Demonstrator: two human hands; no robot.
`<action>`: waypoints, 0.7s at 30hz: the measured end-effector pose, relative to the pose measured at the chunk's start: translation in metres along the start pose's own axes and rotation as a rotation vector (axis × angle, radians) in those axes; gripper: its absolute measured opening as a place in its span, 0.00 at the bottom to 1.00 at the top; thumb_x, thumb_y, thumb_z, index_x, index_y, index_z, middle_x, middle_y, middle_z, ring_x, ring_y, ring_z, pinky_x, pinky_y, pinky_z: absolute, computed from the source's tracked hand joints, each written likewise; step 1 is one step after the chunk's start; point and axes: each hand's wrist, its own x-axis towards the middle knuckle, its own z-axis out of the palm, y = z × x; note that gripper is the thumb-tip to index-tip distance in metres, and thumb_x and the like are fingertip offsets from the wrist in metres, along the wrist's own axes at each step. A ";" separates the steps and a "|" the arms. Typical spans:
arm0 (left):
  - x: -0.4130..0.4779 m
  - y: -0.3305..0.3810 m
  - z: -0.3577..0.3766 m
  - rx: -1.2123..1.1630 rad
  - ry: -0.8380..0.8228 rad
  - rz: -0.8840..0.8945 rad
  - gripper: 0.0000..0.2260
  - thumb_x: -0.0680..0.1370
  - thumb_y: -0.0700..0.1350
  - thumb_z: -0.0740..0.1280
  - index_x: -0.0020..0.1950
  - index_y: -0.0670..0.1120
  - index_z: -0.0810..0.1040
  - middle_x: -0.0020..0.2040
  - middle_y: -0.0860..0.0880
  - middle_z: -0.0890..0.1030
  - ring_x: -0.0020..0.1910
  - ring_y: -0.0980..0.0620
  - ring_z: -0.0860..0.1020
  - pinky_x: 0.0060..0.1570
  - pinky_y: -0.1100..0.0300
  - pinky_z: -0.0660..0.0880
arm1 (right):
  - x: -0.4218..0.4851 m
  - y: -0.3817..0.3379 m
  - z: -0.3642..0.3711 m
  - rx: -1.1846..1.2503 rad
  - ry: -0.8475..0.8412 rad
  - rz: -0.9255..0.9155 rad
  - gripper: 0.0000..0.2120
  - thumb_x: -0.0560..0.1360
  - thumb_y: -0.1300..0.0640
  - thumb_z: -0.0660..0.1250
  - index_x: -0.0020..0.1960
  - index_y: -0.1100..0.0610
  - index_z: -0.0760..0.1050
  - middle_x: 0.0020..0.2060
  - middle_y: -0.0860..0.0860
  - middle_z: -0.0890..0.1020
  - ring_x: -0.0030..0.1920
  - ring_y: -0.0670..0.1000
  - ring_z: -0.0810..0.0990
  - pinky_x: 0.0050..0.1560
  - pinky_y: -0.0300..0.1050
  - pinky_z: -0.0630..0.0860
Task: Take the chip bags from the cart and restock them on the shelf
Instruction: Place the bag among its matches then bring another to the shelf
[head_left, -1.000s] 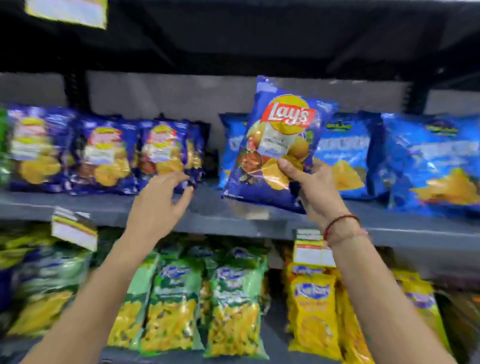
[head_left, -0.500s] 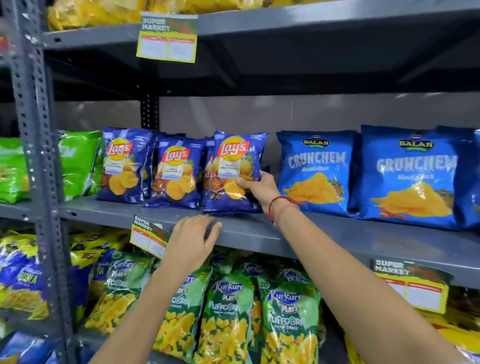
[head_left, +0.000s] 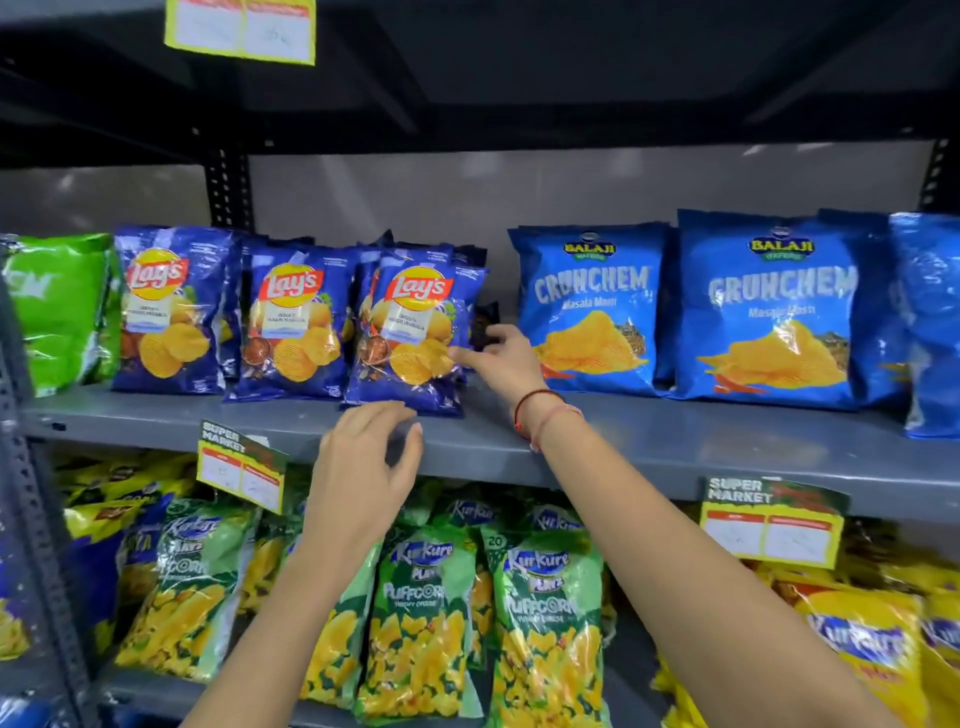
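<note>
A dark blue Lay's chip bag (head_left: 415, 332) stands upright on the grey middle shelf (head_left: 675, 447), the rightmost of three Lay's rows. My right hand (head_left: 501, 364) pinches its lower right edge, with the thumb on the front and the fingers curled behind the edge. In front of the shelf lip, just below that bag, my left hand (head_left: 369, 457) hovers with its fingers apart and holds nothing. Two more Lay's bags (head_left: 296, 322) (head_left: 166, 306) stand to the left. The cart is out of view.
Light blue Crunchem bags (head_left: 587, 306) stand right of the Lay's, with a narrow gap between them. A green bag (head_left: 57, 306) sits at far left. Kurkure Puffcorn bags (head_left: 421, 618) fill the shelf below. Price tags (head_left: 241, 470) hang from the shelf lip.
My right hand carried the Lay's bag left and set it upright at the front of the right Lay's row. My left hand dropped from the bags to the shelf lip.
</note>
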 end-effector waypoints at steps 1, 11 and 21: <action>-0.002 0.012 0.003 -0.044 0.024 0.022 0.18 0.75 0.52 0.57 0.53 0.42 0.80 0.52 0.47 0.82 0.53 0.48 0.77 0.54 0.61 0.69 | -0.013 -0.002 -0.013 -0.002 0.021 -0.057 0.31 0.67 0.54 0.75 0.65 0.61 0.68 0.57 0.58 0.77 0.56 0.55 0.77 0.56 0.44 0.73; -0.046 0.172 0.103 -0.470 -0.124 0.296 0.10 0.76 0.45 0.63 0.51 0.42 0.80 0.50 0.45 0.83 0.52 0.45 0.79 0.56 0.59 0.70 | -0.187 0.068 -0.204 -0.248 0.646 -0.217 0.15 0.69 0.51 0.71 0.54 0.50 0.73 0.49 0.46 0.76 0.53 0.50 0.78 0.56 0.53 0.77; -0.206 0.349 0.225 -0.880 -0.661 0.602 0.11 0.75 0.45 0.62 0.49 0.41 0.80 0.48 0.44 0.83 0.51 0.50 0.75 0.57 0.64 0.67 | -0.403 0.207 -0.352 -0.483 1.113 0.342 0.14 0.67 0.52 0.69 0.52 0.54 0.77 0.46 0.49 0.79 0.47 0.52 0.79 0.52 0.55 0.77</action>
